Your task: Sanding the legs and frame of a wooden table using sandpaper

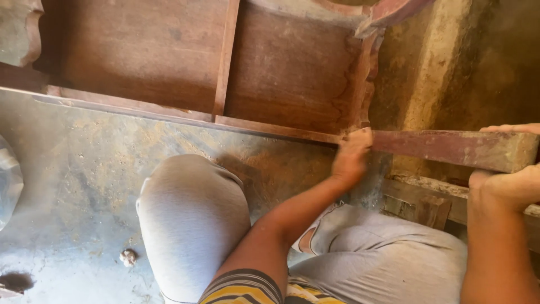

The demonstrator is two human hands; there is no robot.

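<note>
A pale, translucent rounded object sits at the far left edge of the view, resting on the dusty grey concrete floor. A small crumpled pale scrap lies on the floor, well apart from both hands.

Above the floor runs a large reddish-brown wooden panel, framed by a thin horizontal wooden rail and divided by an upright wooden strip. The panel's right side ends in a curved, carved wooden edge.

The person's bent knee in grey cloth occupies the lower centre. A striped yellow and dark sleeve shows at the bottom edge.

The left hand reaches forward past the knee. Its fingers are curled together and pressed against the near end of a long reddish-brown wooden batten, at the point where the batten meets the rail and the carved edge. The fingertips touch the wood; whether they wrap fully around it cannot be told.

The batten extends rightward from the left fingers to the right hand. The right hand grips the batten's squared far end: fingers lie over its top, and the thumb and palm press from below.

Beneath the batten, just below the right fingers, rough wooden blocks rest against a stained yellowish wall.
</note>
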